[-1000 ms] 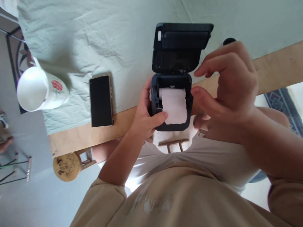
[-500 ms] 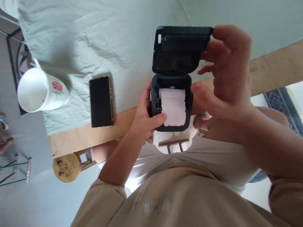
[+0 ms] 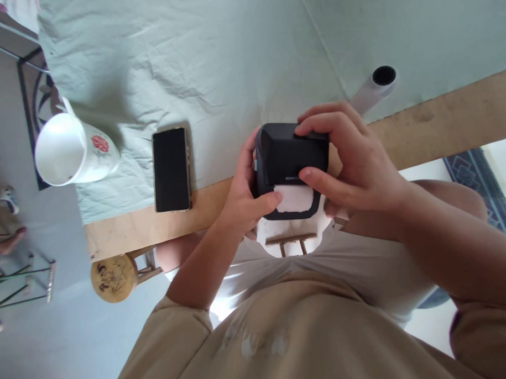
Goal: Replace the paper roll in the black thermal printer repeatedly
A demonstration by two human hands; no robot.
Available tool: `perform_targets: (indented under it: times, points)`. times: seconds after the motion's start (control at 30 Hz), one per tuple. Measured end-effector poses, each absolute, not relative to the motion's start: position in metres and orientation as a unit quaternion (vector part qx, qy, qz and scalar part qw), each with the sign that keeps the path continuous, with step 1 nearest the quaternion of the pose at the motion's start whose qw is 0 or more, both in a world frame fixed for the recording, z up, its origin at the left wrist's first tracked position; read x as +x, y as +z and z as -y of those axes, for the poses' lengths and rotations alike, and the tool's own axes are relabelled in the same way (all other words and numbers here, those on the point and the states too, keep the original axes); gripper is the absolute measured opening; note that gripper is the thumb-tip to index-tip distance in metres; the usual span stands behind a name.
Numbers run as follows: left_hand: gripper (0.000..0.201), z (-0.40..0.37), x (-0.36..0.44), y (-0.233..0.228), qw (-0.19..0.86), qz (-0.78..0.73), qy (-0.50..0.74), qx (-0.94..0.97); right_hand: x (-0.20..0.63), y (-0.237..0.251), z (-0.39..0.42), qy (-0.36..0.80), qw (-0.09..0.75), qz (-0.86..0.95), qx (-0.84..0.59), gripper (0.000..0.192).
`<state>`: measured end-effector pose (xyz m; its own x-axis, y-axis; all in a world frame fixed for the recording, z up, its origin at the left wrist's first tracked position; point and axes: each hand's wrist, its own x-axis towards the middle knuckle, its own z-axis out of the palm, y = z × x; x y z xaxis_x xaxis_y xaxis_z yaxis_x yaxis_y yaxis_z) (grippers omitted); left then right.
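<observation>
Lid now down on printer [image 3: 291, 152]; both hands, left [image 3: 246, 203] and right [image 3: 349, 159], grasp it over table edge [image 3: 152, 224]; phone [image 3: 171, 169] well apart.

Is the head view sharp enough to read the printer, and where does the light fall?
Head view: sharp on the printer and both hands, no blur; soft daylight, with a blown-out patch on the shirt; the cup casts a soft shadow; edges bend from the wide lens.

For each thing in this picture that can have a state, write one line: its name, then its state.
Printer: lid shut, white paper sticking out of the slot.
Phone: screen dark, lying flat on the cloth.
Mug: on its side, nothing seen inside.
Tube: lying on the cloth, open end showing.
Left hand: gripping the printer.
Right hand: pressing on the lid.
</observation>
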<state>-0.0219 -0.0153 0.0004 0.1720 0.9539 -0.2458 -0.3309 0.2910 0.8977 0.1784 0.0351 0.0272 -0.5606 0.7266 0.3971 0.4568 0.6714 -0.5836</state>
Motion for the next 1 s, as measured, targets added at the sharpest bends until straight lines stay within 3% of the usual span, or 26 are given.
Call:
perform_targets:
  times: [0.4,0.53,0.8,1.0]
  points:
    - [0.089,0.019,-0.014,0.013,0.678,-0.431,0.491,0.337,0.177,0.017,-0.035,0.320,0.283,0.823,-0.374,0.057]
    - [0.071,0.018,-0.011,0.012,0.672,-0.423,0.517,0.320,0.175,0.013,-0.035,0.336,0.297,0.815,-0.368,0.061]
    - [0.050,0.015,-0.013,0.007,0.649,-0.465,0.510,0.321,0.173,0.013,-0.037,0.303,0.292,0.835,-0.354,0.059]
    - [0.050,0.013,-0.011,0.007,0.658,-0.456,0.516,0.307,0.175,0.010,-0.037,0.276,0.298,0.842,-0.356,0.056]
